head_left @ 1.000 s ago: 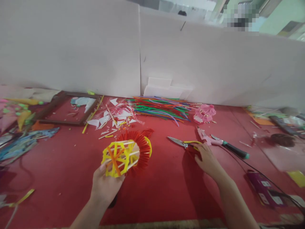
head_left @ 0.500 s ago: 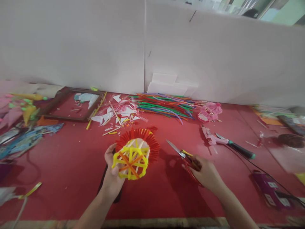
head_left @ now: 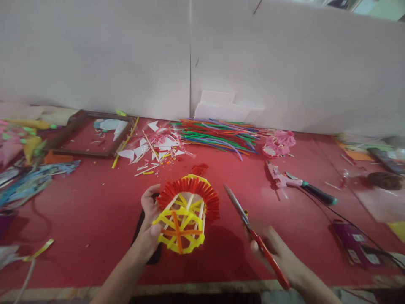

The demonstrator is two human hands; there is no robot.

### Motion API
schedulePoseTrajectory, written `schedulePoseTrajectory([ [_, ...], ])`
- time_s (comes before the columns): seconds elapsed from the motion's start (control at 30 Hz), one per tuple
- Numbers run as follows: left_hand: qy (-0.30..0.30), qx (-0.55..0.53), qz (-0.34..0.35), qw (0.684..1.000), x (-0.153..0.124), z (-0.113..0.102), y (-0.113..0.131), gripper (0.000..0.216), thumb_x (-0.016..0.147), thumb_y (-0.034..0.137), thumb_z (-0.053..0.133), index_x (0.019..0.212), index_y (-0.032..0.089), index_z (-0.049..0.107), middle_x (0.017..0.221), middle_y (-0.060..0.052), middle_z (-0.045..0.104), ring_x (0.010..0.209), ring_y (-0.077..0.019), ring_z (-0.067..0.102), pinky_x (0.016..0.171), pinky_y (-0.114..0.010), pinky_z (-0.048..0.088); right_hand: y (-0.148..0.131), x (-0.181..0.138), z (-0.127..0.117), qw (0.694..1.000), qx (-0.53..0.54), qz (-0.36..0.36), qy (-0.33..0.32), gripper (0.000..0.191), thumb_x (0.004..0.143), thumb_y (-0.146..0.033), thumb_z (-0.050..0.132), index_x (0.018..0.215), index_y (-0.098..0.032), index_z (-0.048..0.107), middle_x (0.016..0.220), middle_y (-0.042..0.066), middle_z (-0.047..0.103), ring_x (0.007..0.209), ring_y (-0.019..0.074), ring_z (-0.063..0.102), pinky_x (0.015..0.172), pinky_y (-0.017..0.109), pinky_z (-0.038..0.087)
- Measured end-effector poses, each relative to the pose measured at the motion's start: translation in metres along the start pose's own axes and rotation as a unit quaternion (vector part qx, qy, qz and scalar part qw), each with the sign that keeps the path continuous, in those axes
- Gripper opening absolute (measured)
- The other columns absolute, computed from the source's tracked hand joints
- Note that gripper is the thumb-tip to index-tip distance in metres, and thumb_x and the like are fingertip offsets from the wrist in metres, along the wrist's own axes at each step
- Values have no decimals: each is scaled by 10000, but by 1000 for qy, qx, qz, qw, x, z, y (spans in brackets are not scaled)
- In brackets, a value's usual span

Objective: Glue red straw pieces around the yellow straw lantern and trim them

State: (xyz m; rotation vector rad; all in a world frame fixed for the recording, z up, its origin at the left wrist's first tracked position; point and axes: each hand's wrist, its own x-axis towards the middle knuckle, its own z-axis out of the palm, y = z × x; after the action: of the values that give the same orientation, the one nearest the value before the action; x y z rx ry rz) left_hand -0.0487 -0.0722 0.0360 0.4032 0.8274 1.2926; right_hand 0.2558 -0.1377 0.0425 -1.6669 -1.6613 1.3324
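My left hand (head_left: 150, 223) grips a small lantern-like craft frame (head_left: 182, 226) by its left side. Yellow and orange pipe cleaners cover its near round end, pale sticks run along its sides, and a red fringe rings its far part. To the right, my right hand (head_left: 268, 247) is closed around a pair of scissors (head_left: 242, 213) with a red handle. Their metal blades point up and left, apart from the craft frame. A black phone-like object (head_left: 155, 255) lies partly hidden under my left hand.
Behind lie a bundle of coloured pipe cleaners (head_left: 218, 137), white paper scraps (head_left: 166, 145), and a brown picture frame (head_left: 82, 152). On the right are a pink glue gun (head_left: 280, 175), a craft knife (head_left: 319, 194) and a purple box (head_left: 354, 245). A grey panel (head_left: 95, 55) stands at the back.
The craft frame has tipped and turned, moving slightly right and toward me. My right hand has rotated the scissors, so the red handle now extends toward the lower right.
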Motion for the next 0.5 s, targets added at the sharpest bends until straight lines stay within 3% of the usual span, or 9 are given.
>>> schedulePoseTrajectory([
  [0.13,-53,34,8,998,-2,1,1,971,498,393,1023,1346,332,554,1180,-99,764,1103,-425,753,904,-523,653,1,-3,2,1000,4,4,-18,440,892,-554,626,630,-225,495,617,-12,435,585,141,374,515,275,312],
  [0.3,-32,10,-31,999,-2,2,4,1053,428,348,1037,1361,368,549,1163,-65,776,1061,-415,776,885,-520,666,-3,-5,1,1000,0,3,-27,443,874,-557,638,627,-216,501,624,-24,422,597,122,344,521,252,320],
  [0.5,-24,-7,-25,999,-3,5,4,993,489,337,1006,1375,357,557,1210,-77,770,1121,-424,761,906,-505,670,-12,-5,-3,999,-4,-10,-31,412,842,-546,641,655,-213,488,639,-24,431,618,119,339,509,221,300],
])
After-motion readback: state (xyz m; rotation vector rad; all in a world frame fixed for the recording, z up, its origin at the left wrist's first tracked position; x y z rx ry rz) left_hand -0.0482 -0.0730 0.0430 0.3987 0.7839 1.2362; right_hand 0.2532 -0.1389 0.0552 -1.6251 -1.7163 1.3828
